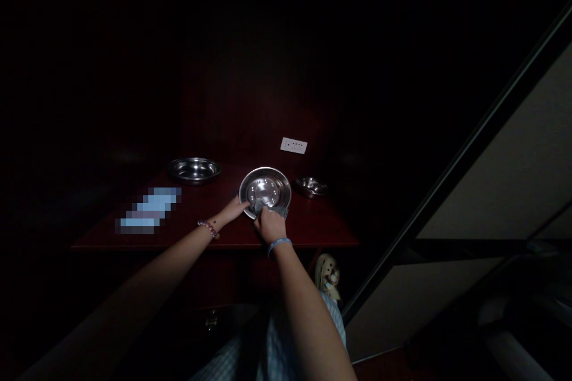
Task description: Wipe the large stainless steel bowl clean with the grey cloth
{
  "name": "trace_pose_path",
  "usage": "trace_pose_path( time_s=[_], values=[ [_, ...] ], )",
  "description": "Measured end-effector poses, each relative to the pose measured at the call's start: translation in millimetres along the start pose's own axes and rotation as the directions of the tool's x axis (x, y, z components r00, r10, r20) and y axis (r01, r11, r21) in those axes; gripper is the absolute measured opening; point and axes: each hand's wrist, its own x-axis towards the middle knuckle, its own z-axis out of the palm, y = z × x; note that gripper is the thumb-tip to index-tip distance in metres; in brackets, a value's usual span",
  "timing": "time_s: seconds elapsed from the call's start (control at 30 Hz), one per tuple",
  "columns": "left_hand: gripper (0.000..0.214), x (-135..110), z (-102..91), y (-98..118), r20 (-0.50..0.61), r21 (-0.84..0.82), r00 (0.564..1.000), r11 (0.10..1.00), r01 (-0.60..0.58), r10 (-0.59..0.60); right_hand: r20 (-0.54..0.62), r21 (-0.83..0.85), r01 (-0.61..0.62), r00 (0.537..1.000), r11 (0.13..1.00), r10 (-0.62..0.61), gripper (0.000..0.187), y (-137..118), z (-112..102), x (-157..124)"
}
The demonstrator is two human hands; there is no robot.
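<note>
A round stainless steel bowl (pixel 267 181) is held tilted toward me above the dark red table. My left hand (pixel 232 209) grips its left rim, thumb over the edge. A grey cloth (pixel 280 212) is bunched in my closed right hand (pixel 271 225), which presses at the bowl's near inner side. Part of the cloth hangs out to the right of the knuckles. The fingers of my left hand behind the bowl are hidden.
On the red table (pixel 187 238), a wide shallow steel basin (pixel 195 171) stands at the back left. Smaller steel bowls (pixel 311 186), seemingly stacked, sit at the right. A pixelated patch (pixel 149 211) covers something at the left. A white socket panel (pixel 294 145) is on the back wall.
</note>
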Motion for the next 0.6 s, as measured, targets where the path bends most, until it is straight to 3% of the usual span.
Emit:
trace_pose_path(
  time_s=[0.17, 0.6],
  values=[
    [0.05, 0.1, 0.0, 1.9, -0.006, -0.014, 0.999, 0.999, 0.035, -0.035, 0.005, -0.003, 0.0, 1.0, 1.0, 0.0, 0.024, 0.0, -0.7, -0.1],
    [0.052, -3.0, -0.9, 9.8, 0.019, 0.033, 0.999, 0.999, -0.042, 0.041, 0.005, 0.006, -0.004, 1.0, 1.0, 0.004, 0.025, 0.0, -0.4, -0.4]
  ],
)
